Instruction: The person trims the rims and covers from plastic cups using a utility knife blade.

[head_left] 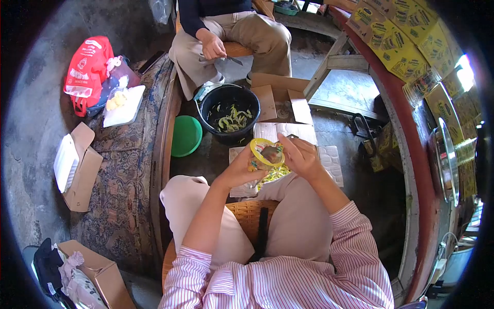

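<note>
My left hand [241, 170] is wrapped round a clear plastic cup [253, 151] with a yellow rim, its mouth tilted toward me. Close to the rim, my right hand [302, 158] is closed on what looks like a knife [292, 136]; its dark handle end shows above the fingers. A grey flat piece shows in the cup mouth, and I cannot tell if it is the blade. Below the hands, yellow-green peelings [276, 175] lie on cardboard [331, 159]. Just beyond stands a black bucket [208, 123] with pale green slices [234, 119] inside.
A green lid [186, 136] lies left of the bucket. An opened cardboard box [278, 85] sits behind. Opposite me, another person's hand [212, 45] holds a knife [234, 61]. A patterned couch [123, 180] runs along the left; a red-edged table [406, 129] on the right.
</note>
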Demonstrator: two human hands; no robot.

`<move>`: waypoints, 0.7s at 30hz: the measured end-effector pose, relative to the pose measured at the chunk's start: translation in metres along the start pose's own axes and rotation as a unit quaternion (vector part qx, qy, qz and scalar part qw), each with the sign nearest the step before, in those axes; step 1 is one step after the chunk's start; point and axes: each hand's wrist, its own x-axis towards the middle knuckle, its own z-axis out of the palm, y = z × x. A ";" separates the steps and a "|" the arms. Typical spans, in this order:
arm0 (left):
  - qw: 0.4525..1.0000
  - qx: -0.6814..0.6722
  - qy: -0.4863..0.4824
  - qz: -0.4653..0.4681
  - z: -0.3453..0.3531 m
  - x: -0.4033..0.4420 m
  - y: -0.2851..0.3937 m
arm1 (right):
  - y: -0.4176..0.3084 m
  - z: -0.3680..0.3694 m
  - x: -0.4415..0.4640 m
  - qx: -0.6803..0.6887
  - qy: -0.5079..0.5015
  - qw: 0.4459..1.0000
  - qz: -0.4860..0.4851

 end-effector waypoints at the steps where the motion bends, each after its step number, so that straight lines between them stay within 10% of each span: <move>1: 0.999 0.019 0.019 0.022 0.002 0.002 0.000 | 0.002 0.000 0.002 -0.009 0.004 1.000 0.006; 21: 0.964 0.205 0.145 0.088 0.009 0.006 0.014 | 0.011 -0.006 0.001 -0.033 -0.041 0.998 0.020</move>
